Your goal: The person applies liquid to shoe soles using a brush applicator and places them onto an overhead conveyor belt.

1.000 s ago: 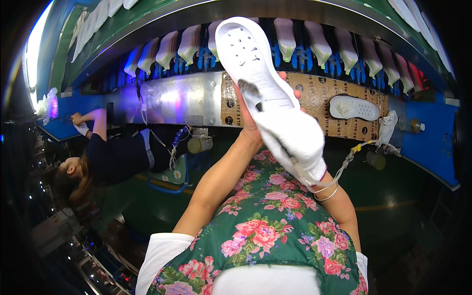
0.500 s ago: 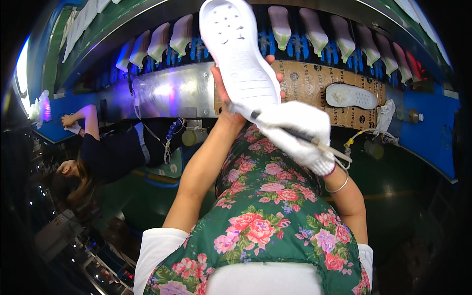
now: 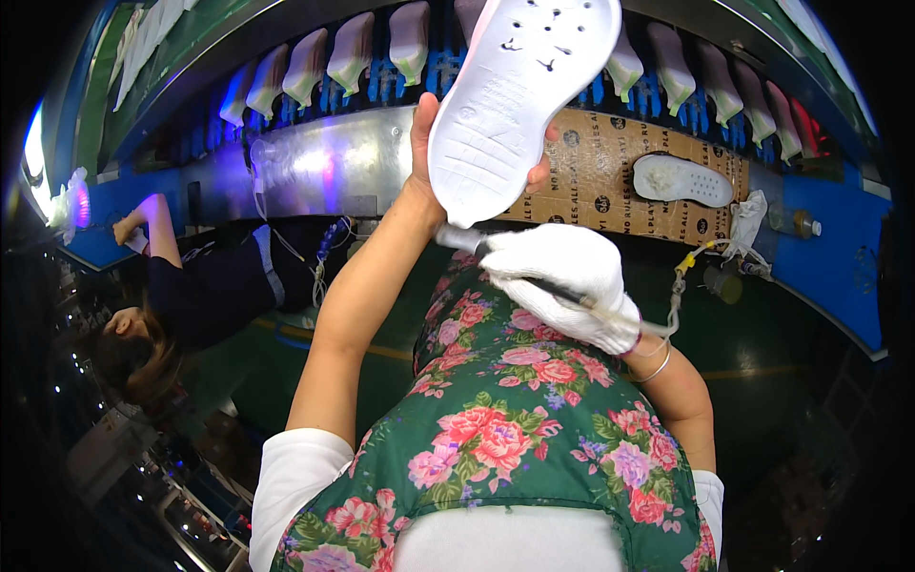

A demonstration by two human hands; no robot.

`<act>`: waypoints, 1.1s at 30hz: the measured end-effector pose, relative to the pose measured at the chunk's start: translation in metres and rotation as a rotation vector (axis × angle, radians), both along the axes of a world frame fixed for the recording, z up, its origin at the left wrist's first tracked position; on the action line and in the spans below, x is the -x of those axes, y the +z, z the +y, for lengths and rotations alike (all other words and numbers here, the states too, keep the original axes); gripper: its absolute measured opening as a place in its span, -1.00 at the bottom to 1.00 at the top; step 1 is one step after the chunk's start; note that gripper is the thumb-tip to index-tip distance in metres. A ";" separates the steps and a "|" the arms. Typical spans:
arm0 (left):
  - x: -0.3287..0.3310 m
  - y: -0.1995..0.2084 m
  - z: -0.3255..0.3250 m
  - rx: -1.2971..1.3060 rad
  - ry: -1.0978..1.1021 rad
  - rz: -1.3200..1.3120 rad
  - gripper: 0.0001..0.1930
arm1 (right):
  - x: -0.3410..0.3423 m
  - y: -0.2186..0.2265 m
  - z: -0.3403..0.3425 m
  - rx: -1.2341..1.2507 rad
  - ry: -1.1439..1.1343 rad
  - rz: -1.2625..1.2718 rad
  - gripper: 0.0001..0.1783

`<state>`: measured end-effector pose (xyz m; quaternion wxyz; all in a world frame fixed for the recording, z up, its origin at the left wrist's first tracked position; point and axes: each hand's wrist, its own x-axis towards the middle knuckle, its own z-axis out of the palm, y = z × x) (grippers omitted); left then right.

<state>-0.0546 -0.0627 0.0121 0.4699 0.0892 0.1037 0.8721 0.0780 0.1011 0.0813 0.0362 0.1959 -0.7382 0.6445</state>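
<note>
My bare left hand point(image 3: 422, 157) grips a white shoe sole point(image 3: 496, 124) from beneath, thumb on one edge and fingertips on the other. The sole tilts to the right at its far end and has holes near that end and ridges toward the heel. In a white knit glove, my right hand point(image 3: 562, 276) is closed around a slim brush point(image 3: 462, 236) with a dark collar. Its blurred tip is just below the sole's heel; whether they touch I cannot tell. A pale hose point(image 3: 675, 303) runs near my right wrist.
Another white sole point(image 3: 682, 181) lies on printed cardboard point(image 3: 596, 157) at the right. A metal surface point(image 3: 353, 167) stretches left. Several pale shoe forms point(image 3: 410, 43) hang in a row behind. A co-worker point(image 3: 224, 276) is at the left. A small jar point(image 3: 805, 225) sits far right.
The held sole has swung to the right at its far end and its heel has shifted left. The brush has moved off the sole's heel to just below it, with my right hand slightly lower.
</note>
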 end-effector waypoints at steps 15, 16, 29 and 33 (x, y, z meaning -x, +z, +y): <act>0.013 0.009 0.004 -0.105 -0.261 -0.043 -0.05 | -0.006 0.006 -0.005 -0.002 -0.015 0.047 -0.74; 0.013 0.009 0.003 -0.098 -0.249 -0.042 -0.04 | -0.005 0.004 -0.003 0.096 -0.022 -0.028 -0.79; 0.014 0.003 -0.001 -0.064 -0.141 -0.086 0.00 | 0.004 0.002 -0.004 0.100 -0.125 -0.195 -0.79; -0.007 0.002 -0.005 0.133 -0.024 -0.231 0.00 | 0.002 0.010 0.009 0.188 -0.214 -0.322 -0.80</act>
